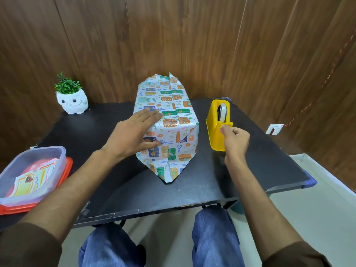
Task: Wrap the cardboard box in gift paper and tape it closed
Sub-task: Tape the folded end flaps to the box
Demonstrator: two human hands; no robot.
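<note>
Patterned white gift paper [173,122] is wrapped round the box at the middle of the black surface [192,185], its near and far ends unfolded. The left hand [133,135] is laid flat on it — fingers straight. The right hand [236,140] is pinched on the clear tape end [224,128] at the yellow plastic tape dispenser [215,120], just right of the box.

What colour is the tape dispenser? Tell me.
The tape dispenser is yellow; the head view shows it.

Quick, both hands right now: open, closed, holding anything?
Left hand: open, fingers flat on the wrapped box.
Right hand: pinching the tape end at the yellow dispenser.
</note>
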